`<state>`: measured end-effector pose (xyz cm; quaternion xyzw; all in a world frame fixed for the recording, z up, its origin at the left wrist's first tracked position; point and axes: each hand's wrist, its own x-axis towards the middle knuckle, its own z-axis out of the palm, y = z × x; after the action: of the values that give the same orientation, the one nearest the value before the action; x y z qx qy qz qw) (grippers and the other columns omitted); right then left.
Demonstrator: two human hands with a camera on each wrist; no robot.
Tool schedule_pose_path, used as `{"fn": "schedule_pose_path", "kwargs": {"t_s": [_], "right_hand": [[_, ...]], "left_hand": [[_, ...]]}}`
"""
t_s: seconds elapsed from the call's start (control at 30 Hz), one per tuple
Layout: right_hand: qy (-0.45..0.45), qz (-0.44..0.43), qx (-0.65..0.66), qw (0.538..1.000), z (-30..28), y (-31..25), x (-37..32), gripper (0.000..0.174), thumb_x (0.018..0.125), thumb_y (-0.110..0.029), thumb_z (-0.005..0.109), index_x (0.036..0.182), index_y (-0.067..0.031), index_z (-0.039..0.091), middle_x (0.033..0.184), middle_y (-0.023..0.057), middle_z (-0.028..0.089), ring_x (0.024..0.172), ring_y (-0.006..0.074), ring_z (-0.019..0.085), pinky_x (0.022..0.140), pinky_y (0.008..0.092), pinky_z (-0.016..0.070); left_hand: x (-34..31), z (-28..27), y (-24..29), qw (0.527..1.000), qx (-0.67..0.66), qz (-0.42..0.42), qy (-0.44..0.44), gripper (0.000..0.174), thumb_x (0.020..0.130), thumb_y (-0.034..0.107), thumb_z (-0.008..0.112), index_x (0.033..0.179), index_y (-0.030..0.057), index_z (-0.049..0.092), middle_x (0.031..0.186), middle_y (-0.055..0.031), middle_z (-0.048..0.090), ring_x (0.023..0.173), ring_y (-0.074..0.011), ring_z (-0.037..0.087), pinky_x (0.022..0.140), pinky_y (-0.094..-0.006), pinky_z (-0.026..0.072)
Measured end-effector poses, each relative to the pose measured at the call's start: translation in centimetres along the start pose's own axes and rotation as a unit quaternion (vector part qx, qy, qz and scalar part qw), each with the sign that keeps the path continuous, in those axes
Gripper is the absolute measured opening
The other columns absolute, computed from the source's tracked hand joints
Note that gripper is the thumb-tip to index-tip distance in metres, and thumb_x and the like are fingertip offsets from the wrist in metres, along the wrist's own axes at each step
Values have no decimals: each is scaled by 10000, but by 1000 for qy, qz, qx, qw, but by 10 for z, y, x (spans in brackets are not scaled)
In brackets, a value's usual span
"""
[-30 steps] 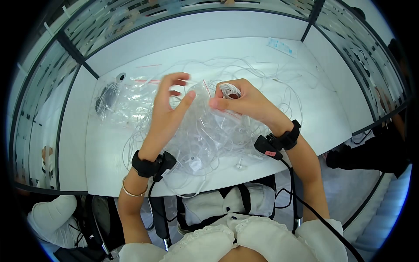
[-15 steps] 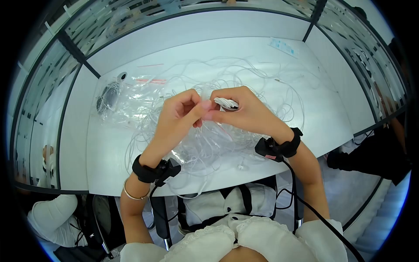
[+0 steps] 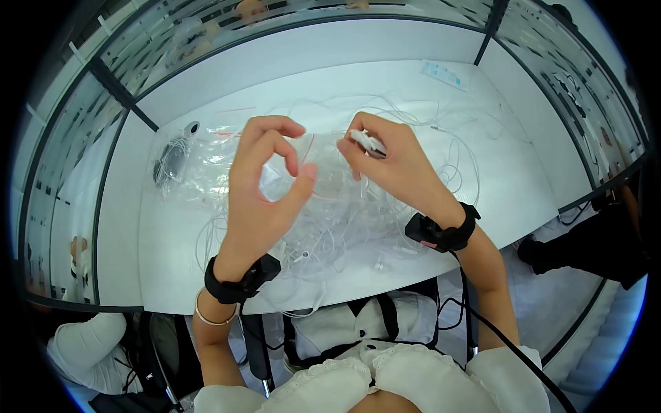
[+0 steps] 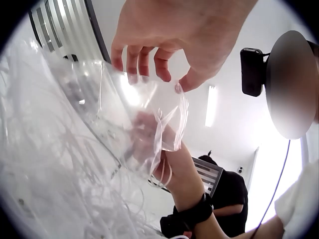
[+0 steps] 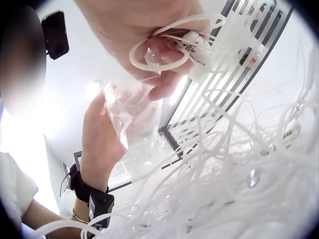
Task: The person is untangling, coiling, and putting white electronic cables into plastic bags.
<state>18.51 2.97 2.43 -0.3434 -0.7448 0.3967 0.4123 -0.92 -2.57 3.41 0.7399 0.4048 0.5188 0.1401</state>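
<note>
In the head view my left hand (image 3: 265,186) is held with fingers and thumb bent apart in a wide C. Its fingertips are right at the mouth of a clear zip bag (image 4: 107,99), with the thumb at the bag's edge in the left wrist view. My right hand (image 3: 392,155) grips a coiled white cable (image 5: 159,67) with small white end pieces. Its fingertips reach the other side of the bag, and the film overlaps them. Below both hands lies a tangled heap of white cables (image 5: 239,169).
More clear bags (image 3: 210,162) with red zip lines lie at the left, beside a dark coiled bundle (image 3: 172,158). A blue-and-white packet (image 3: 444,74) is at the back right. White panels (image 3: 310,45) border the table.
The hands met at the bag's edge half a second ago, then drew apart. The left fingers have spread from the thumb. My right hand has kept the coiled cable and turned a little.
</note>
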Motion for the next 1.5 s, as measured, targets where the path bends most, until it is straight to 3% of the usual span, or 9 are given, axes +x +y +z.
{"fn": "schedule_pose_path", "kwargs": {"t_s": [0.07, 0.1, 0.23, 0.37, 0.7, 0.87, 1.03, 1.27, 1.5], "right_hand": [[-26, 22, 27, 999, 1, -6, -1, 195, 874, -175, 598, 811, -9, 518, 600, 57, 577, 512, 123, 567, 485, 252, 398], [-37, 29, 12, 999, -2, -8, -1, 188, 888, -181, 588, 840, -15, 515, 609, 48, 592, 526, 111, 581, 498, 246, 404], [-15, 22, 89, 996, 1, 2, 2, 180, 907, -180, 579, 854, -20, 516, 607, 51, 594, 538, 94, 572, 533, 235, 409], [4, 10, 135, 991, 7, 9, 3, 173, 919, -176, 574, 862, -22, 517, 607, 52, 594, 555, 88, 568, 548, 229, 404], [12, -15, 156, 988, 12, 10, 2, 180, 911, -183, 597, 874, -24, 521, 605, 39, 572, 574, 85, 571, 520, 228, 392], [-19, -29, 145, 989, 12, 11, 1, 215, 912, -228, 587, 869, -18, 602, 587, 36, 570, 527, 59, 496, 500, 230, 371], [-25, 50, 177, 983, -11, 3, 7, 353, 956, -315, 512, 838, -9, 643, 648, 21, 600, 581, 56, 496, 552, 224, 390], [106, -34, 275, 955, -32, 4, 18, 431, 978, -376, 458, 851, -11, 650, 752, 51, 652, 621, 109, 551, 654, 247, 467], [-91, 62, 299, 948, -40, 6, 10, 412, 975, -404, 471, 764, -60, 553, 696, 53, 618, 672, 145, 649, 589, 276, 528]], "left_hand": [[2, 8, 6, 1000, -7, 13, -6, 239, 724, 66, 690, 897, 40, 527, 1082, -112, 510, 1050, -253, 509, 929, -352, 388], [0, 10, -2, 999, -19, 35, -35, 558, 695, 126, 750, 1177, 47, 479, 1194, -131, 479, 1131, -281, 475, 986, -388, 351], [-8, 26, 13, 987, 152, -9, -46, 1170, 573, 188, 831, 1471, 44, 93, 1394, -158, 371, 1299, -306, 359, 1103, -467, 193], [-11, 40, 9, 974, 223, 20, -37, 1218, 544, 198, 852, 1473, 19, 85, 1384, -166, 376, 1302, -325, 353, 1110, -547, 89], [-10, 37, -2, 987, 161, -22, 16, 983, 559, 105, 804, 1384, 25, 277, 1316, -136, 376, 1231, -287, 362, 1046, -420, 269], [-12, 35, -7, 986, 164, 11, 17, 889, 603, 172, 811, 1341, 78, 323, 1315, -66, 418, 1266, -249, 384, 1097, -552, 55], [-15, 32, -8, 983, 183, 4, 23, 872, 598, 175, 818, 1331, 80, 353, 1240, -73, 465, 1210, -241, 430, 1085, -515, 94], [-14, 33, -2, 984, 173, -33, -38, 888, 590, 229, 841, 1328, 77, 372, 1153, -75, 500, 1139, -237, 458, 1069, -482, 105], [-15, 32, -7, 985, 162, -34, -55, 879, 597, 240, 835, 1324, 79, 369, 1187, -78, 504, 1183, -229, 444, 1082, -486, 74]]}}
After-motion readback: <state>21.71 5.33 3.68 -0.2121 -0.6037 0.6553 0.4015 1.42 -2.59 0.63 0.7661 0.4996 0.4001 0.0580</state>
